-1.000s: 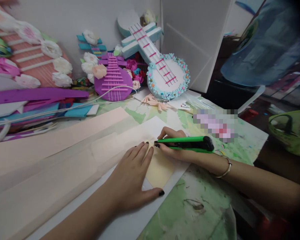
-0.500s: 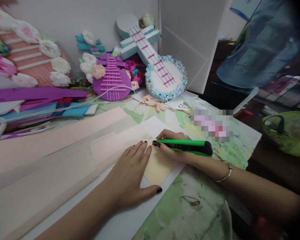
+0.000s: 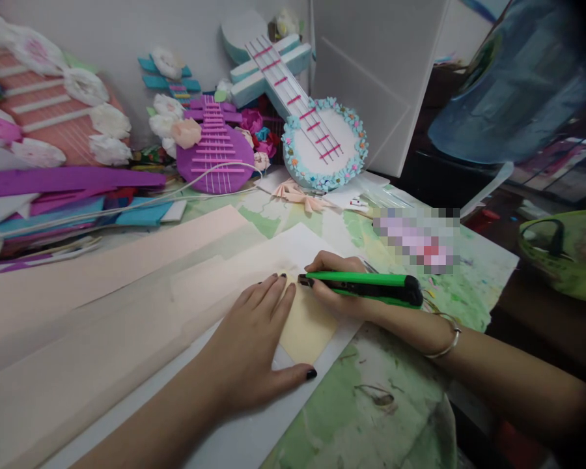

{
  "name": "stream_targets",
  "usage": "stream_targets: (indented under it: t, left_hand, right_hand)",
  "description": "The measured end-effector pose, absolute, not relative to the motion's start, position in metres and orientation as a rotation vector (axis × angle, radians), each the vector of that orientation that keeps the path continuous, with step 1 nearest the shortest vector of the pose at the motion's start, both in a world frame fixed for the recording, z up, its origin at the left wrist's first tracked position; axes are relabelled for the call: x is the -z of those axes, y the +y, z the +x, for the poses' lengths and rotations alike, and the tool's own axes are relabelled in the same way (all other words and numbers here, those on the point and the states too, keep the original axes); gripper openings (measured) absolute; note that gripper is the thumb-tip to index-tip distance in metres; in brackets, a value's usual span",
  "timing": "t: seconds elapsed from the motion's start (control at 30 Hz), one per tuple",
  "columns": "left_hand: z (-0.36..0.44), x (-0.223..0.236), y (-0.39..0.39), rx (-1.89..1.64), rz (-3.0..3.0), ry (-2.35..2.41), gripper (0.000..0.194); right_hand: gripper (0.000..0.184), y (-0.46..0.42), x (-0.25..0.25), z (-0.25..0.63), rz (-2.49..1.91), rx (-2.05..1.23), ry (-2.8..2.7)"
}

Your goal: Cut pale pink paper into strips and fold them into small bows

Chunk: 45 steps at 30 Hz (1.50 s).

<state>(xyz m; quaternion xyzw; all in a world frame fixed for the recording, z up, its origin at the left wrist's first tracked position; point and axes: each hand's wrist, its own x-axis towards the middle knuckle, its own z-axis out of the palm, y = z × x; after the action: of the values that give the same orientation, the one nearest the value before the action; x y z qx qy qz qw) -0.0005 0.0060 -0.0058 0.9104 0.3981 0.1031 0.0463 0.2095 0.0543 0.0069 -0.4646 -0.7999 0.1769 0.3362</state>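
Mottled table [image 3: 317, 410]: splayed left hand [image 3: 254, 345] partly hides yellow paper [image 3: 308, 327]; right hand [image 3: 342, 302] grips cutter [image 3: 366, 281].

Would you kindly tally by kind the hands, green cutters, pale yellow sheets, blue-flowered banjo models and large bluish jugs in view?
Hands: 2 (left hand, right hand)
Green cutter: 1
Pale yellow sheet: 1
Blue-flowered banjo model: 1
Large bluish jug: 1
Total: 6
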Motion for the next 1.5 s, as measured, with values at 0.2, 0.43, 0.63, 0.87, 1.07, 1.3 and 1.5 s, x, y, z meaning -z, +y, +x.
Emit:
stream_targets:
  t: [0.2, 0.43, 0.63, 0.87, 1.07, 1.3, 1.5]
  left_hand:
    - [-0.0012, 0.0054, 0.0066, -0.322, 2.769, 1.205, 0.095]
    - [-0.0008, 0.0032, 0.0063, -0.334, 2.745, 1.214, 0.095]
    - [-0.0008, 0.0032, 0.0058, -0.343, 2.735, 1.210, 0.094]
    - [-0.0008, 0.0010, 0.0066, -0.323, 2.711, 1.207, 0.095]
    - [-0.0007, 0.0016, 0.0058, -0.326, 2.726, 1.208, 0.095]
    - [-0.0002, 0.0020, 0.0060, -0.331, 2.726, 1.204, 0.095]
    - [-0.0014, 0.0051, 0.0063, -0.384, 2.719, 1.186, 0.094]
  right_hand:
    - [0.010, 0.0528, -0.0055, 0.2108, -1.213, -0.458, -2.082]
    - [0.010, 0.0519, -0.0058, 0.2111, -1.222, -0.467, -2.106]
    - [0.010, 0.0507, -0.0076, 0.2123, -1.217, -0.454, -2.096]
    - [0.009, 0.0513, -0.0090, 0.2117, -1.233, -0.459, -2.086]
    - [0.011, 0.0505, -0.0081, 0.2122, -1.245, -0.469, -2.089]
    - [0.011, 0.0507, -0.0090, 0.2104, -1.255, -0.465, -2.082]
    - [0.010, 0.0515, -0.0082, 0.2111, -1.248, -0.477, -2.085]
